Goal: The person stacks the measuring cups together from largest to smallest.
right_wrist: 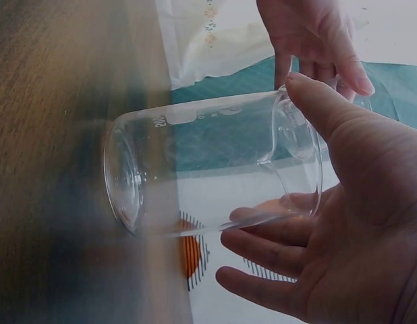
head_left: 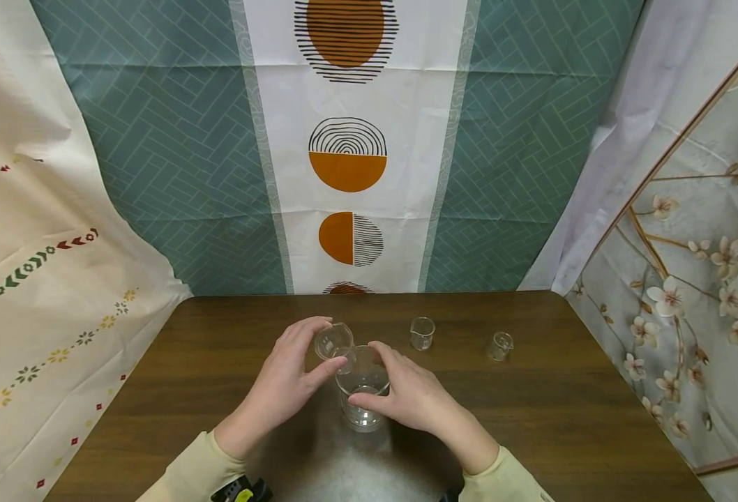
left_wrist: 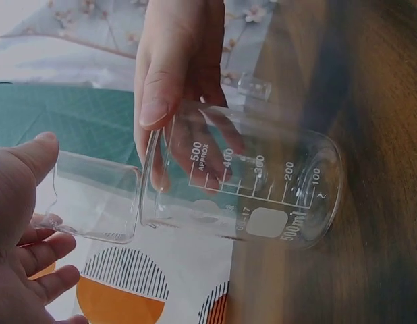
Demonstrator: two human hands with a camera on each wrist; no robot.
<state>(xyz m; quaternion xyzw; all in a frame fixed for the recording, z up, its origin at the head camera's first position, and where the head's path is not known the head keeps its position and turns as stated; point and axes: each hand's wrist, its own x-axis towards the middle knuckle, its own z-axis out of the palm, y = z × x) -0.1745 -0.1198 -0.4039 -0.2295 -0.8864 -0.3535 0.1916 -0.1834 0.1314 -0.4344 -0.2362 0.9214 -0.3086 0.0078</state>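
A large clear glass beaker [head_left: 361, 411], printed with a 500 ml scale [left_wrist: 262, 182], stands upright on the table. My right hand [head_left: 409, 387] holds it near the rim, thumb on one side and fingers on the other [right_wrist: 262, 253]. My left hand [head_left: 290, 366] grips a smaller clear beaker [head_left: 331, 340] between thumb and fingers. In the left wrist view this smaller beaker [left_wrist: 94, 196] has its base right at the large beaker's mouth. Whether the two glasses touch, I cannot tell. Both look to have nothing in them.
Two smaller glass beakers stand farther back on the brown wooden table [head_left: 570, 418]: one beaker [head_left: 422, 333] behind my right hand, another tiny beaker [head_left: 500, 346] farther right. A patterned green and white cloth [head_left: 181, 174] hangs behind the table, with more cloths at both sides.
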